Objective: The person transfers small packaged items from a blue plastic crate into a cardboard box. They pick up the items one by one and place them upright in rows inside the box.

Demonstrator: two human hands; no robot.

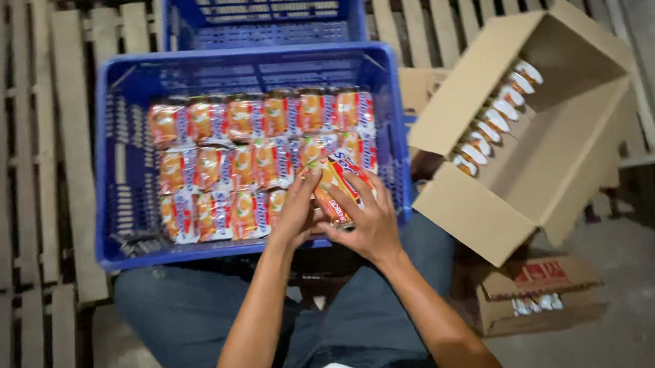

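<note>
Our left hand (296, 209) and right hand (366, 221) both close around a stack of orange-and-red foil snack packets (339, 183), held at the near right corner of the blue slotted plastic crate (130, 167). We judge both hands steady it so it sits flush. Inside the crate, matching packets (257, 162) lie in rows. Right of the crate, an open brown cardboard carton (543, 184) tilts toward us.

Glossy foil packets (253, 166); blue plastic crate (123, 167); matt cardboard box (571, 151).
</note>
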